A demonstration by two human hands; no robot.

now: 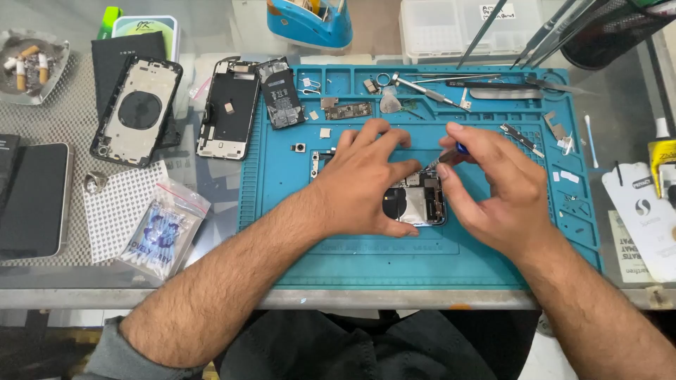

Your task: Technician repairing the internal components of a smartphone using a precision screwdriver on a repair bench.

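An opened phone body [417,203] lies in the middle of the frame on a teal repair mat [422,264], its inner parts and dark round coil showing between the two hands. The left hand [362,181] lies flat over the phone's left part, fingers spread and pressing down, thumb along its lower edge. The right hand [493,190] is closed on a small screwdriver [445,155] with a blue handle, pinched between thumb and forefinger, its tip pointing down at the phone's upper right corner.

On the mat above the hands lie small loose parts, a circuit board [346,110] and a pair of tweezers [429,91]. A black battery [280,93] rests at the mat's upper left corner.

Left of the mat, on the glass surface [211,281], lie a stripped phone frame [228,107] and a back housing [136,110] with a round black ring. Further left, at the frame's edge, a dark phone [34,200] lies face up. Below these sits a clear bag of cotton swabs [163,236]. An ashtray [32,65] with cigarette butts stands at the upper left corner, and a blue tape dispenser [310,21] at the top centre.
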